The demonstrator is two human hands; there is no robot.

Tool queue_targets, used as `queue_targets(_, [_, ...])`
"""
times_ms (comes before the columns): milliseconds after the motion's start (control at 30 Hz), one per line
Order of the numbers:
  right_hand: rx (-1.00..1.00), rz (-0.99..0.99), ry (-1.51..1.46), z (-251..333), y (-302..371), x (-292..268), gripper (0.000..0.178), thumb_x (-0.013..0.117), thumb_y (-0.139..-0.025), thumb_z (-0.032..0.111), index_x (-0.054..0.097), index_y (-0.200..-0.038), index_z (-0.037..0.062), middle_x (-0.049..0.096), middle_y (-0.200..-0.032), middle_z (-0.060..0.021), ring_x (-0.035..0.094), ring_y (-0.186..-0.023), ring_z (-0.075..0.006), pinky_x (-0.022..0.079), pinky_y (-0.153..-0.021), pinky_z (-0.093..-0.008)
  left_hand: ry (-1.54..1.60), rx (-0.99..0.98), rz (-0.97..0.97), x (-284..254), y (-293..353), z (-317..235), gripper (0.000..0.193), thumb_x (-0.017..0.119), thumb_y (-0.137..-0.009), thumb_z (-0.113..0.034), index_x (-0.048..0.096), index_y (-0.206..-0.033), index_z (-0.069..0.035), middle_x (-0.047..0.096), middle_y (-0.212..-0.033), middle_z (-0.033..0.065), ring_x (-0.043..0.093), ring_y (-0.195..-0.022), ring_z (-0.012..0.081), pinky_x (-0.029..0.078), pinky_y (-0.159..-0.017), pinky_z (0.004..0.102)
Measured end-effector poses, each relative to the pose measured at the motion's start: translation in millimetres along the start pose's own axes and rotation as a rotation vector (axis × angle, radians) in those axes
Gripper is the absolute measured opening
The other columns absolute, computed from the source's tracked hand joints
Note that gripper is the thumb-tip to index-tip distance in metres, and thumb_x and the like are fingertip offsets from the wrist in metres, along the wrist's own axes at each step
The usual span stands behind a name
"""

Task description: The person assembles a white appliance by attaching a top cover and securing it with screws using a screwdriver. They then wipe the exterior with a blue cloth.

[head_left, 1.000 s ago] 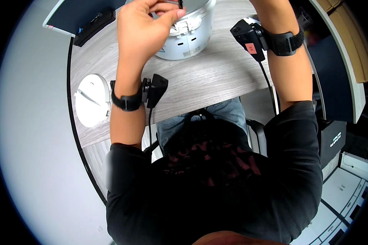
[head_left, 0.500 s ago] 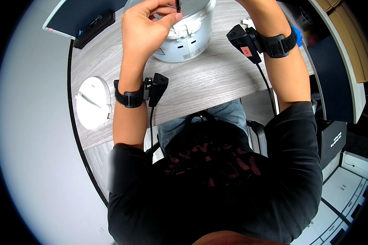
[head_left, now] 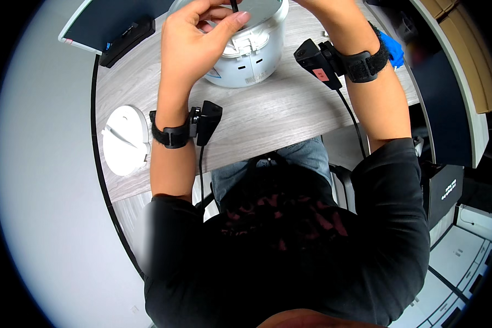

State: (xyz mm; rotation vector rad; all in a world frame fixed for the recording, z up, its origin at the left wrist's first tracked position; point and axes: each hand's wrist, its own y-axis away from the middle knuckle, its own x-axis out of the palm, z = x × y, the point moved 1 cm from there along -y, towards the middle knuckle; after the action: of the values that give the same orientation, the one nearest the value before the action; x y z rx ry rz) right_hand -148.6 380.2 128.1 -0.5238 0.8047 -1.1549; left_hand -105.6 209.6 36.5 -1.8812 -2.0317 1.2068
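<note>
A round whitish tub (head_left: 246, 74) with a latch on its near side stands at the far part of the desk, cut off by the upper edge. Over its rim is my left hand (head_left: 194, 46), thumb and fingers pinched round a thin black stick-like piece (head_left: 234, 5), most of which is out of view. My right hand (head_left: 316, 6) reaches in from the right at the tub's far right side. Only its back near the wrist shows; the fingers lie beyond the upper edge. A white round lid-like disc (head_left: 127, 140) with a raised ridge lies at the desk's left.
A monitor (head_left: 112, 19) on a black base (head_left: 128, 41) stands at the upper left. Something blue (head_left: 391, 50) lies beyond my right wrist. A dark partition (head_left: 448, 104) borders the desk's right. Cabled black devices (head_left: 206, 123) are strapped to both wrists.
My right hand and forearm have shifted left, closer to the tub. My left hand stays almost in place, its thumb slightly raised, still pinching the black piece.
</note>
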Motion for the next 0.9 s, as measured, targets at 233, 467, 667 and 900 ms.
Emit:
queue_targets(233, [0.064,0.008,-0.066,-7,-3,7,0.038,0.082,-0.085,0.02,0.064,-0.106,-0.0052,0.064,-0.081,-0.0026,0.057,-0.07,-0.0072,0.047,-0.061,-0.0234,0.15,-0.111,-0.014,7,-2,10,0.016,0.073,-0.094,-0.007,0.073,-0.104,0.006,0.078,-0.093,0.0114,0.074,-0.088,0.0146,0.057,-0.08,0.0258])
queue_targets(467, [0.041,0.143,-0.542,-26,-2,11,0.035,0.072,-0.092,0.008,0.062,-0.123,-0.0057,0.067,-0.09,-0.0029,0.061,-0.083,-0.0069,0.05,-0.073,-0.0223,0.089,-0.041,0.053,4,-1,12,0.018,0.067,-0.1,-0.011,0.074,-0.108,0.004,0.078,-0.094,0.0093,0.071,-0.086,0.0128,0.056,-0.079,0.0265])
queue_targets(667, [0.038,0.153,-0.248,-13,2,-2,0.031,0.076,-0.09,0.009,0.067,-0.116,-0.0041,0.068,-0.091,-0.0039,0.061,-0.081,-0.0063,0.051,-0.072,-0.0243,0.133,0.006,0.154,2,-5,7,0.023,0.066,-0.101,-0.015,0.074,-0.114,0.002,0.078,-0.099,0.0089,0.068,-0.086,0.0112,0.055,-0.079,0.026])
queue_targets(900, [0.055,0.058,-0.013,-2,4,7,0.039,0.085,-0.083,0.023,0.065,-0.102,-0.0041,0.065,-0.081,-0.0037,0.061,-0.073,-0.0098,0.051,-0.064,-0.0253,0.056,-0.044,0.047,6,-3,13,0.02,0.069,-0.099,-0.014,0.074,-0.108,0.003,0.077,-0.095,0.0102,0.07,-0.087,0.0126,0.055,-0.079,0.0259])
